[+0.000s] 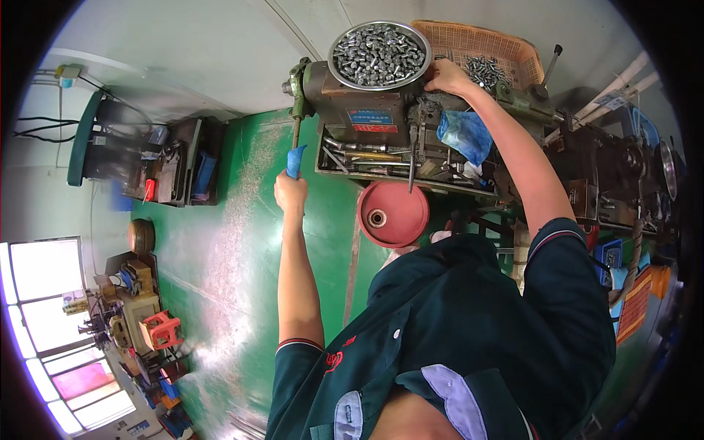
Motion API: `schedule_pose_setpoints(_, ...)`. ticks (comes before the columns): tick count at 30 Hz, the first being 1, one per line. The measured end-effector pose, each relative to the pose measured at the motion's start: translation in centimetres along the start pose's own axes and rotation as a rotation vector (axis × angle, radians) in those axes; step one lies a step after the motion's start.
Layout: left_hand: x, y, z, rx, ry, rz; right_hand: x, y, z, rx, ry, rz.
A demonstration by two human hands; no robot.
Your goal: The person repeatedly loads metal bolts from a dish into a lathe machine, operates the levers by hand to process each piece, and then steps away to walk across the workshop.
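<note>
My left hand (291, 192) is closed round the lower end of a long lever (296, 134) with a blue-wrapped grip (295, 161). That lever hangs from the left end of a green-brown bench machine (359, 110). Over the machine's middle, just right of a steel bowl (331, 64) heaped with small metal parts (379, 55), my right hand (449, 78) reaches in with bent fingers. Its fingertips are partly hidden against the machine, and what they hold is too small to tell. A blue cloth (467, 136) lies on the machine below my right forearm.
Behind the machine sits an orange plastic basket (469, 35) with more metal parts (484, 72). A tray of tools (367, 156) runs along the machine's front, above a red round disc (394, 213). Another machine (161, 158) stands left; a red stool (163, 330) stands farther off.
</note>
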State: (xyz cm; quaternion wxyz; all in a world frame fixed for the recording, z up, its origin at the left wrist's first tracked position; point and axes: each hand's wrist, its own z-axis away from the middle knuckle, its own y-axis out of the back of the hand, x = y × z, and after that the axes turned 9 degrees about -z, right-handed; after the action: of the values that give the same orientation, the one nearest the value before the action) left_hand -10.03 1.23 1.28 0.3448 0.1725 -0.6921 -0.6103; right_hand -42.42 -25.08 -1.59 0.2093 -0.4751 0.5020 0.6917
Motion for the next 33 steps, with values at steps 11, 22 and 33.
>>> schedule_pose_setpoints(11, -0.5, 0.0, -0.3, 0.0, -0.014, -0.047, -0.4, -0.4, 0.0, 0.004, 0.033, -0.037)
schedule_pose_setpoints(22, -6.3, 1.0, -7.1, -0.034, -0.063, -0.247, -3.0, 3.6, 0.8, 0.113, 0.128, 0.256)
schedule_pose_setpoints(33, -5.9, 0.3, -7.5, -0.042, -0.082, -0.228, 3.5, 23.1, 11.2, 0.443, -0.493, 1.042)
